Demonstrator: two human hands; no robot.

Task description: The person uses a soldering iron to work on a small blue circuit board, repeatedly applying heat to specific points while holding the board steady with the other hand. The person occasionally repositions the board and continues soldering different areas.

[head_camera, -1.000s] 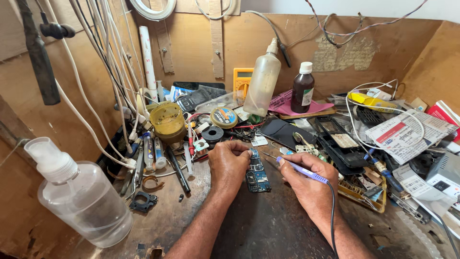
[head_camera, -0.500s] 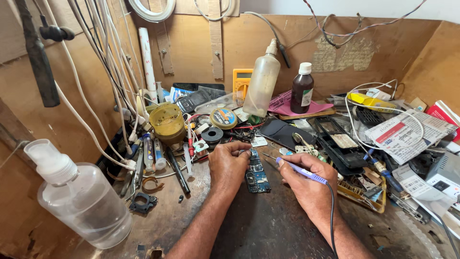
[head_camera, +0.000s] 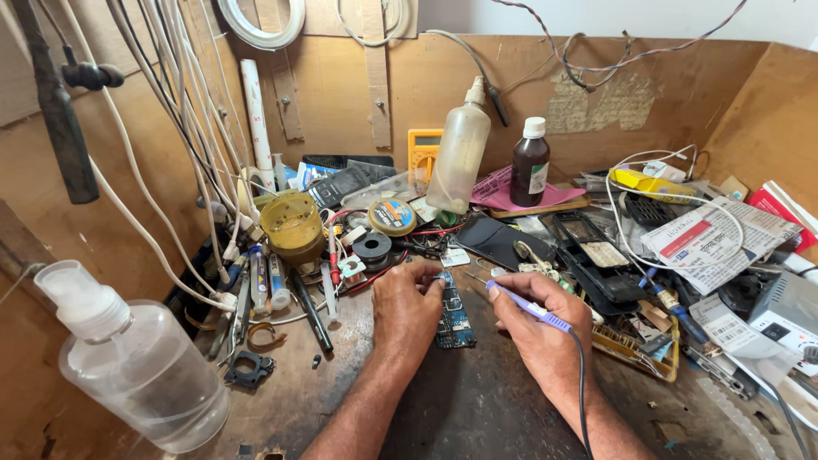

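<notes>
Head view unchanged: left hand [head_camera: 407, 308] still pinches circuit board [head_camera: 454, 317]; right hand [head_camera: 538, 334] grips soldering iron [head_camera: 521, 305].

Far centre, against my bench's back wall: an orange-yellow meter [head_camera: 423, 151] with a small grey screen, half hidden behind a tall translucent squeeze bottle [head_camera: 459, 158].

Just right of that: a dark brown bottle [head_camera: 530, 163], white cap, with a white and green label on its side.

Centre, just beyond my left hand [head_camera: 407, 308]: a round flat reel [head_camera: 392, 216], blue and orange label on top.

Right of centre: a black phone frame [head_camera: 594, 244] lying flat, its pale screen facing up.

Far right: a yellow packet [head_camera: 652, 184] lying flat; nearer, a white printed sheet [head_camera: 705, 241] with a red band; at the edge, a red and white box [head_camera: 786, 211].

Near right: white printed cartons [head_camera: 771, 328], partly overlapping.
</notes>
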